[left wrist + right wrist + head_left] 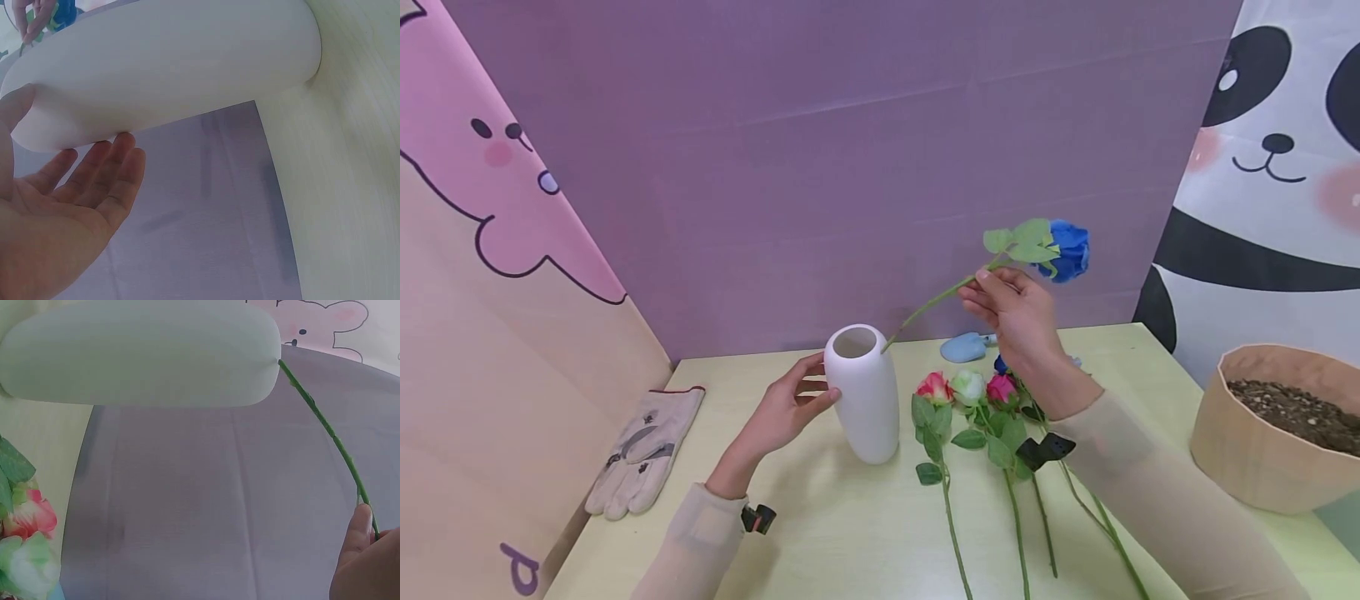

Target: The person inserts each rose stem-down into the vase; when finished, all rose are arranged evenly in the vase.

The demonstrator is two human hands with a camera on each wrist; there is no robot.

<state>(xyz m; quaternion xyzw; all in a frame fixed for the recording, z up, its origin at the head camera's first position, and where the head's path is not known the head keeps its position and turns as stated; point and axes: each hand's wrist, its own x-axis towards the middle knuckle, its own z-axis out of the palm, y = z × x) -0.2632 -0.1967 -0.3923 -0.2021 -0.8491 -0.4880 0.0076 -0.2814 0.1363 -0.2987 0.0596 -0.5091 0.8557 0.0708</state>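
Note:
A white vase (867,408) stands upright near the back of the table. My left hand (788,404) holds its left side, thumb on the front and fingertips behind; in the left wrist view those fingertips (128,139) lie against the wall of the vase. Higher up on the right, my right hand (1018,317) pinches the green stem of a blue rose (1070,250) between thumb and fingers, just below its leaves. The stem (334,434) slants down leftward, its cut end right at the vase's rim in the right wrist view.
Red-and-cream, white and pink roses (935,388) lie right of the vase, partly under my right forearm, along with another blue bloom. Behind them is a light-blue trowel (964,347). A soil-filled pot (1255,450) stands far right; work gloves (643,454) lie far left.

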